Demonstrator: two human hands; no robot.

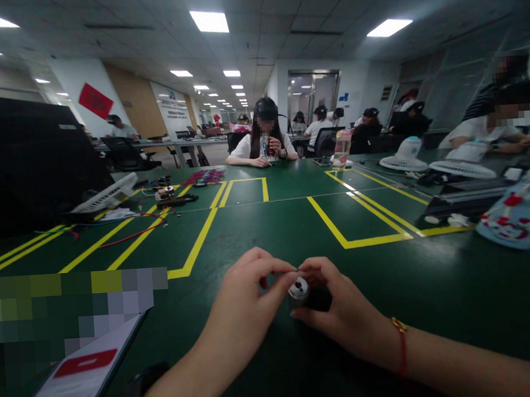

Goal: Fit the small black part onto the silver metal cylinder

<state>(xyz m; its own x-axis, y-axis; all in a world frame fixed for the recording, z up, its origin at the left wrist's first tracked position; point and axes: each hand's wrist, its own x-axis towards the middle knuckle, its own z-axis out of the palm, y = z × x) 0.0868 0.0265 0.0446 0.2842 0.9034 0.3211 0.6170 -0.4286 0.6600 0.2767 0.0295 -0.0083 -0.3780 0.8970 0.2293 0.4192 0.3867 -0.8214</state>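
Observation:
A small silvery cylinder (298, 287) stands upright over the green table, with a round top marked by dark openings. It looks like a small motor, but its kind is unclear. My left hand (257, 289) has thumb and index finger pinched together at the cylinder's upper left rim; anything tiny between those fingertips is hidden. Curled round the right side of the cylinder is my right hand (338, 302), its thumb in front and its fingers behind. The cylinder's lower part is in shadow.
A phone (84, 365) lies at the left front. Beyond it are wires (135, 233), a white fan (107, 193) and a black monitor (33, 165). At right stand a blue patterned bag (517, 216) and more fans (404, 157). A person (265, 138) sits opposite.

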